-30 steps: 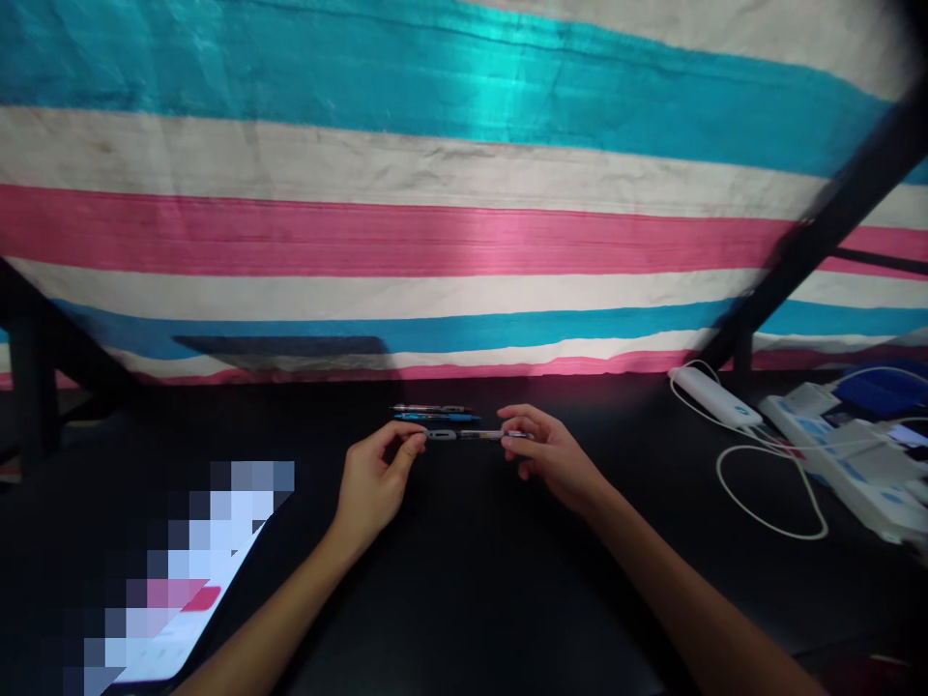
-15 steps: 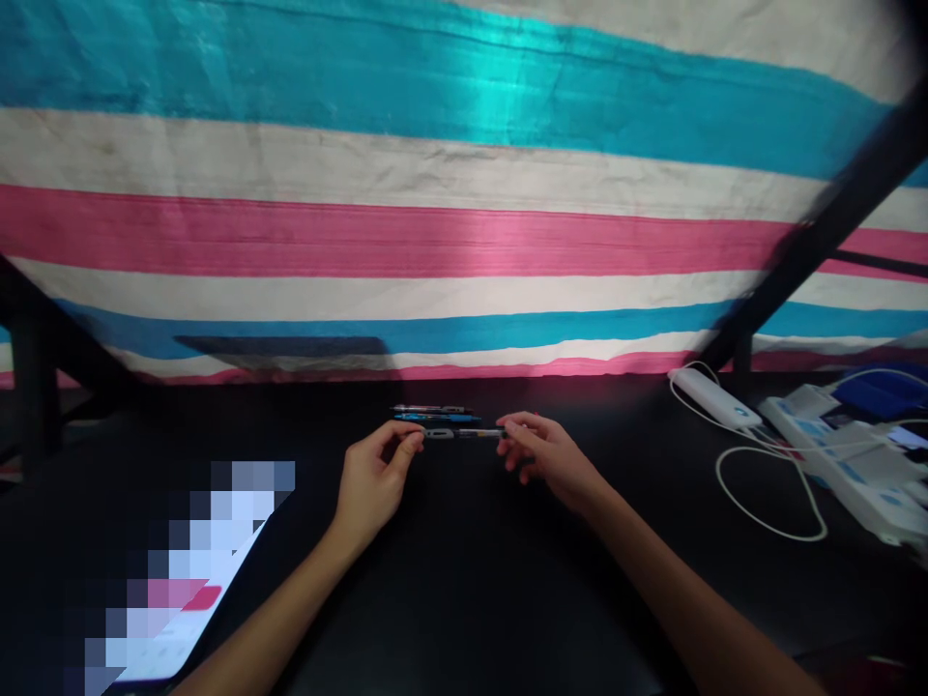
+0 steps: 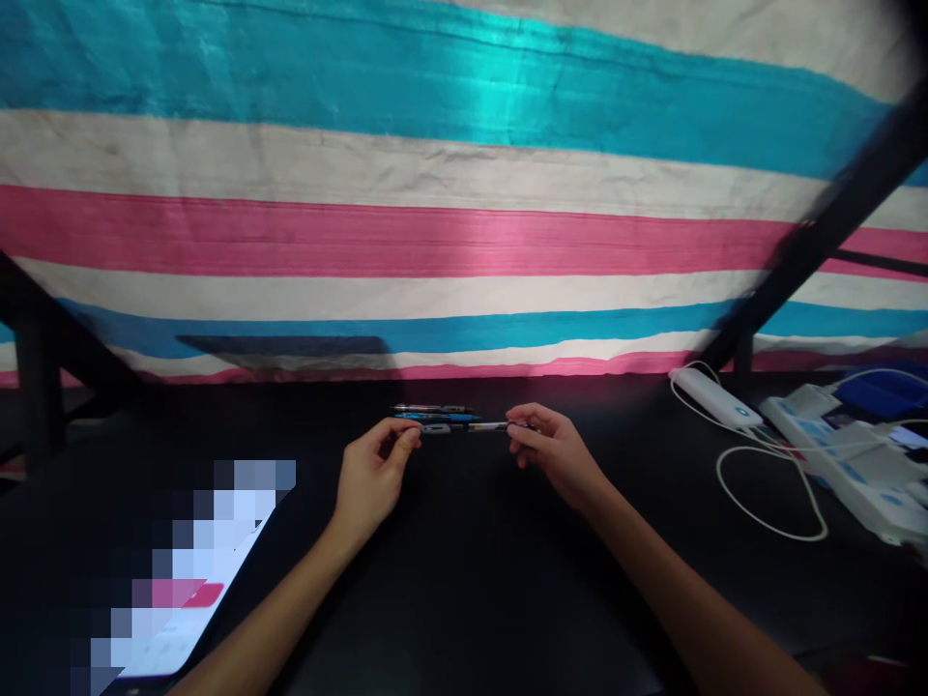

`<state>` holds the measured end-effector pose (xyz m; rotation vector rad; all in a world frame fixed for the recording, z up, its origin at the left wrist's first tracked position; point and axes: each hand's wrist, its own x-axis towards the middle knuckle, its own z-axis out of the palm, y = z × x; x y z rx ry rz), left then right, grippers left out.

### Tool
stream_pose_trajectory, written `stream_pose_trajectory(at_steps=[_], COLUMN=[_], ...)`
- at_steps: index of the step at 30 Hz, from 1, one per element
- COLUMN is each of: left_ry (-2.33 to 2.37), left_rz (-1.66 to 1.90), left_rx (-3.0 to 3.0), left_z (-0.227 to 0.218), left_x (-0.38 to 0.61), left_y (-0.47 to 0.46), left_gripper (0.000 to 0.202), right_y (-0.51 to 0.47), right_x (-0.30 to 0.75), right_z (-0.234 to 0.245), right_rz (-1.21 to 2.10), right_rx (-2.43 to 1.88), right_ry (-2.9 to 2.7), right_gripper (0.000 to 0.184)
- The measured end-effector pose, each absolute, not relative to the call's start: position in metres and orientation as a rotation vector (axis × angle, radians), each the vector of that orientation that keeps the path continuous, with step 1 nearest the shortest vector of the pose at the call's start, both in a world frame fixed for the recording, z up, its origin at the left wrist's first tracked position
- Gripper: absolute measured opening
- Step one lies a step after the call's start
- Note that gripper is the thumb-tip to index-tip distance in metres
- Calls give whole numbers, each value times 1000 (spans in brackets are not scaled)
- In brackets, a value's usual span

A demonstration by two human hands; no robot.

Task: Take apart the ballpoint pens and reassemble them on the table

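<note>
Both of my hands hold one slim pen [image 3: 464,427] level above the black table [image 3: 471,580]. My left hand [image 3: 373,476] pinches its grey left end between thumb and forefinger. My right hand [image 3: 552,448] pinches the right end with its fingertips. Just behind the held pen, two more pens [image 3: 435,413], one dark and one blue, lie side by side on the table.
A striped teal, white and pink cloth [image 3: 435,193] hangs behind the table. At the right lie a white power bank [image 3: 714,396] with a looping white cable [image 3: 768,483] and a white power strip [image 3: 848,454]. A lit screen [image 3: 181,580] lies at the lower left.
The pen and both hands have drifted slightly away from me, toward the two lying pens. My right hand's fingers have closed more tightly on the pen's end.
</note>
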<state>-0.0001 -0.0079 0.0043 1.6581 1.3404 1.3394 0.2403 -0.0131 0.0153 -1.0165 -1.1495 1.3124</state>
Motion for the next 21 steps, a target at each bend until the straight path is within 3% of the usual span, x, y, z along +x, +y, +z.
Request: stream_pose_trajectory(at_steps=[9,21], left_ry=[1369,1363], left_rz=[1395,1420], left_rx=[1589,1602], left_z=[9,6], left_x=[-3,-7], left_y=[-6,-2], left_gripper=[22,23], right_y=[-4,-1], right_x=[250,253], right_z=[18,21], right_rz=[1244,1283], right_rx=[-937,-910], right_ry=[-965,-783], right_gripper=[19,32])
